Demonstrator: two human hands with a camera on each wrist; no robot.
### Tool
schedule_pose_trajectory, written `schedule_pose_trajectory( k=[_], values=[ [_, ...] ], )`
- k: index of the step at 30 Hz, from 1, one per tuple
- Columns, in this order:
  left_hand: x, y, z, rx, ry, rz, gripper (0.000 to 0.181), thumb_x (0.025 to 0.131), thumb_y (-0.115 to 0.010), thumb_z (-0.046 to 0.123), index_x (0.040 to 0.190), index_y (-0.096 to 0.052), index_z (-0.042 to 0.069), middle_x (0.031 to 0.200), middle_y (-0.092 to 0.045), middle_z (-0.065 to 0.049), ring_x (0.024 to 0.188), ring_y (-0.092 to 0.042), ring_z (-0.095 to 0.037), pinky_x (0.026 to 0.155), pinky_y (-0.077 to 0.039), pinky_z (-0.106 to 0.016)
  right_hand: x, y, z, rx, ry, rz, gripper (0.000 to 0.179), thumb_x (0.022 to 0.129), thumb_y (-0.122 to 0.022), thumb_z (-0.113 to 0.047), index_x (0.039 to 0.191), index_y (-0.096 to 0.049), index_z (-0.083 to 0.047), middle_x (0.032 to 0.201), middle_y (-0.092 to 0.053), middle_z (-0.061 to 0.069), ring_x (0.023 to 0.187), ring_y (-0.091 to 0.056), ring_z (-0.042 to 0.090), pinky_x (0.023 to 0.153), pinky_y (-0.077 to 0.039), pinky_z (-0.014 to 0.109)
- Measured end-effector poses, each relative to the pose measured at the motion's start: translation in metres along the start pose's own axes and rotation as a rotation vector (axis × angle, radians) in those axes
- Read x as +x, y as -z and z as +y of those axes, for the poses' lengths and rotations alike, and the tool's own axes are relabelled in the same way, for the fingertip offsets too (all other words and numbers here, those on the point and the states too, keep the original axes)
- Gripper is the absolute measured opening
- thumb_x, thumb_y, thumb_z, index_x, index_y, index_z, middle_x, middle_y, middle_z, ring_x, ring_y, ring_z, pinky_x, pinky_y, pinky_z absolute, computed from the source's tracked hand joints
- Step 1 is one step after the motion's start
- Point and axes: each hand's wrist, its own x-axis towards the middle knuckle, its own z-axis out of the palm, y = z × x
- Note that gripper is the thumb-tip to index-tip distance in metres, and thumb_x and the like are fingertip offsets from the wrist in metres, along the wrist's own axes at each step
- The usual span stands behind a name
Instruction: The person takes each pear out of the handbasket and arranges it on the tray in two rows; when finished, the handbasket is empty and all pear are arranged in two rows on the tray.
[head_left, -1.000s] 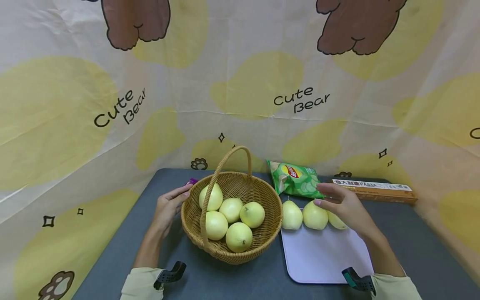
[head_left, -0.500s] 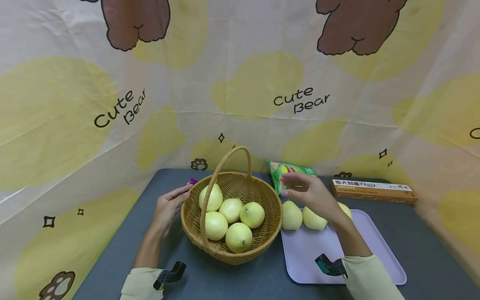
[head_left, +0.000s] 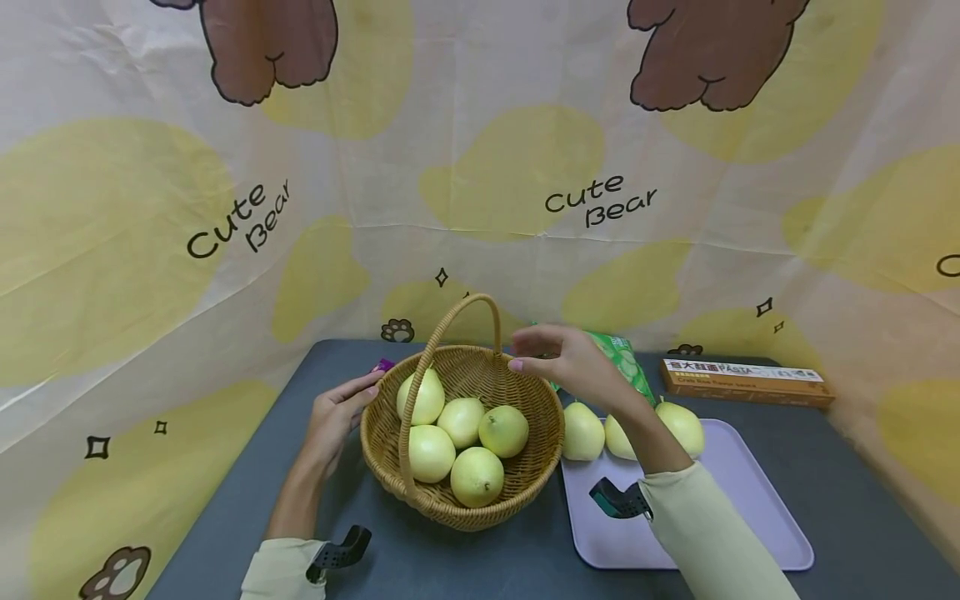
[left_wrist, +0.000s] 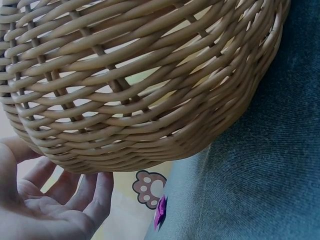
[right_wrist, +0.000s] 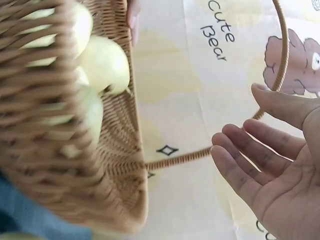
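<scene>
Touching left side of basket: left hand, loosely curved
Near handle: right hand, unclenched, spread loosely
Far edge of tray: three pears

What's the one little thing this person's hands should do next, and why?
I'd probably ease the right hand down into the basket toward its rightmost pear. That hand is open, holds nothing and hovers at the basket's right side; the left hand touches the opposite side, which may steady it; five pears lie inside, and other pears sit along the far edge of the tray.
</scene>
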Motion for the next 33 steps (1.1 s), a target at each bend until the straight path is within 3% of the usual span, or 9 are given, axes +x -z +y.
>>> schedule_pose_trajectory(
  k=[11, 19, 27, 33],
  values=[
    [0.001, 0.002, -0.001, -0.001, -0.014, 0.004, 0.044, 0.107, -0.066, 0.021, 0.146, -0.063, 0.0, 0.156, -0.056, -0.014, 0.121, -0.066, -0.002, 0.095, -0.06, -0.023, 0.034, -0.025, -0.021, 0.076, 0.039, -0.087, 0.042, 0.097, -0.079, -0.023, 0.133, -0.07, -0.003, 0.12, -0.076, 0.011, 0.112, -0.072, 0.022, 0.099, -0.06, 0.04],
    [0.0, 0.001, 0.0, 0.001, -0.014, 0.004, 0.044, 0.107, -0.067, 0.022, 0.145, -0.064, 0.0, 0.157, -0.056, -0.015, 0.124, -0.065, -0.005, 0.095, -0.06, -0.024, 0.054, -0.041, -0.026, 0.066, 0.019, -0.128, 0.043, 0.098, -0.079, -0.027, 0.134, -0.07, -0.006, 0.119, -0.076, 0.006, 0.112, -0.071, 0.021, 0.099, -0.059, 0.04],
    [0.0, 0.001, 0.001, -0.011, -0.01, 0.007, 0.043, 0.107, -0.066, 0.02, 0.145, -0.064, -0.001, 0.155, -0.058, -0.014, 0.123, -0.066, -0.005, 0.095, -0.06, -0.024, 0.07, -0.052, -0.024, 0.079, -0.014, -0.156, 0.05, 0.097, -0.08, -0.026, 0.138, -0.067, -0.002, 0.122, -0.074, 0.008, 0.115, -0.069, 0.023, 0.1, -0.058, 0.04],
    [0.0, -0.002, -0.001, -0.02, -0.005, 0.008, 0.043, 0.107, -0.066, 0.019, 0.145, -0.064, 0.0, 0.155, -0.058, -0.013, 0.124, -0.066, -0.006, 0.096, -0.059, -0.025, 0.078, -0.06, -0.015, 0.097, -0.041, -0.172, 0.036, 0.096, -0.081, -0.021, 0.128, -0.072, -0.006, 0.118, -0.075, 0.008, 0.111, -0.07, 0.022, 0.097, -0.058, 0.038]
  ],
)
